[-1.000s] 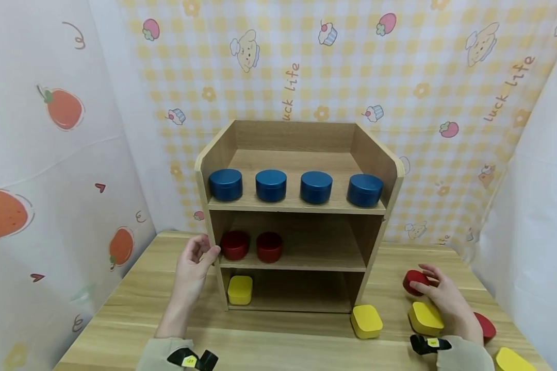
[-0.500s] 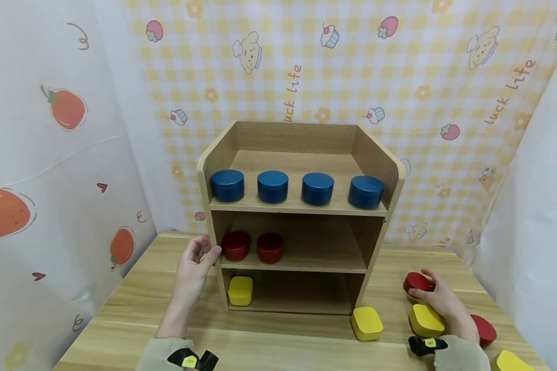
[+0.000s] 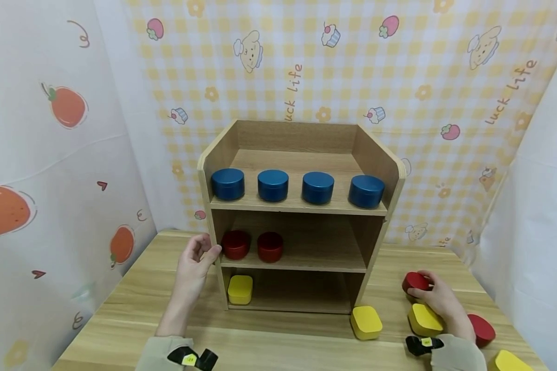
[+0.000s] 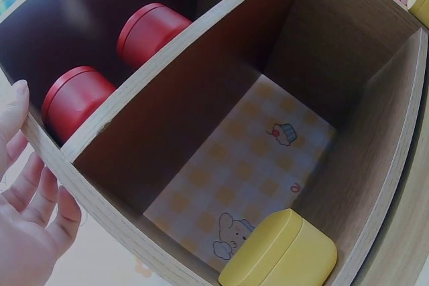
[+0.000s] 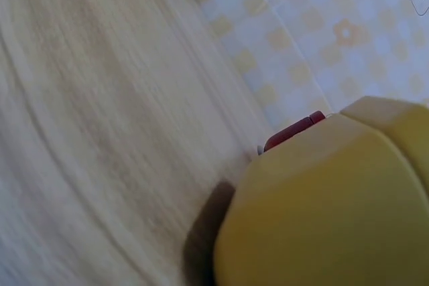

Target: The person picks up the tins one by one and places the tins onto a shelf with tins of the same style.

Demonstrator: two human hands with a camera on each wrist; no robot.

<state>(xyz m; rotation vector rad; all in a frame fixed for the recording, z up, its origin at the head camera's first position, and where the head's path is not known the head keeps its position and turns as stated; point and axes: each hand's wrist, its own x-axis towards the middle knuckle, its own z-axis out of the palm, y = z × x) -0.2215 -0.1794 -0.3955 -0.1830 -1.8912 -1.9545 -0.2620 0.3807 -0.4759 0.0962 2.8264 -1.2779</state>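
Observation:
In the head view my right hand grips a round red tin between thumb and fingers, low at the right of the shelf. A yellow rounded-square tin sits just in front of that hand; in the right wrist view a yellow tin fills the lower right and hides the hand. My left hand is at the left side panel of the wooden shelf, thumb tip at its front edge. Its fingers lie loosely bent along the panel's outside in the left wrist view.
Several blue tins line the top shelf. Two red tins stand on the middle level, one yellow tin on the bottom. More lie at right: a yellow tin, a red tin and a yellow tin.
My right hand has stayed with the red tin, its fingers settling further round it as the wrist shifts slightly left. The left hand keeps its place at the shelf.

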